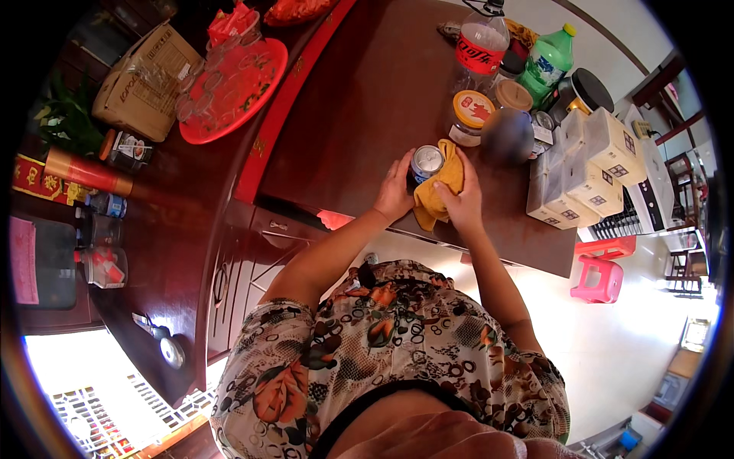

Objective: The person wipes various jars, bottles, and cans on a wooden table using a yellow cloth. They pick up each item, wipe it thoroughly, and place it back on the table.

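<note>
A blue drink can (428, 160) with a silver top stands upright between my hands near the front edge of the dark brown table (355, 115). My left hand (395, 189) curves around the can's left side. On its other side, my right hand (463, 195) grips a yellow cloth (440, 186) and presses it against the can. The cloth covers the can's right and lower side, and one end hangs down toward the table edge. Whether the can's base rests on the table is hidden.
Behind the can stand a yellow-lidded jar (472, 110), a large cola bottle (481, 46) and a green bottle (549, 63). Stacked pale boxes (585, 172) sit at the right. A red tray (229, 92) of clear cups and a cardboard carton (146, 80) are on the left cabinet.
</note>
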Available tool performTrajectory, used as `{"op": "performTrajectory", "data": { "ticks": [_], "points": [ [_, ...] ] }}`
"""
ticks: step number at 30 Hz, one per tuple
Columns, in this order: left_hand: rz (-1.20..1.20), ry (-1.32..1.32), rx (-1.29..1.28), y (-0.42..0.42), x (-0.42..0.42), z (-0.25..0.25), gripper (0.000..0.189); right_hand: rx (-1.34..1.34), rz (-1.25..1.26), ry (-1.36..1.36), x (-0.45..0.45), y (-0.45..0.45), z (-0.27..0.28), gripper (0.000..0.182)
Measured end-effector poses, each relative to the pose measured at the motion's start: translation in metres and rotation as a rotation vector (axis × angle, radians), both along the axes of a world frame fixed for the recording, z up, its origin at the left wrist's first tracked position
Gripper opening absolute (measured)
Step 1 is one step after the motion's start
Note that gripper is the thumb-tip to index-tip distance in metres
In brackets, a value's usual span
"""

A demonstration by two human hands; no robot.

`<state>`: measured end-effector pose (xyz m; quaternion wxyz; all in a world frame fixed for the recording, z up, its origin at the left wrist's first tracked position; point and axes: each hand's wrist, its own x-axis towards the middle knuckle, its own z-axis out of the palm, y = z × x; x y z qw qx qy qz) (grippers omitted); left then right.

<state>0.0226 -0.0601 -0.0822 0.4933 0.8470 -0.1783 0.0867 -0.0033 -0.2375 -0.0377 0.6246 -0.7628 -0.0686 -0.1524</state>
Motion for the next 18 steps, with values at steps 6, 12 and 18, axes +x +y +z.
{"op": "performTrajectory", "data": {
  "ticks": [6, 12, 18],
  "points": [
    [0.015, 0.038, 0.045, 0.001, -0.003, 0.002, 0.096, -0.240, 0.017, 0.120, 0.004, -0.011, -0.021, 0.071],
    [0.035, -0.171, 0.088, 0.000, 0.000, -0.009, 0.094, 0.067, -0.012, 0.107, 0.001, -0.006, 0.005, 0.068],
    [0.045, -0.019, -0.023, 0.002, -0.002, -0.005, 0.090, -0.168, -0.068, -0.007, -0.004, 0.007, -0.011, 0.068]
  ]
}}
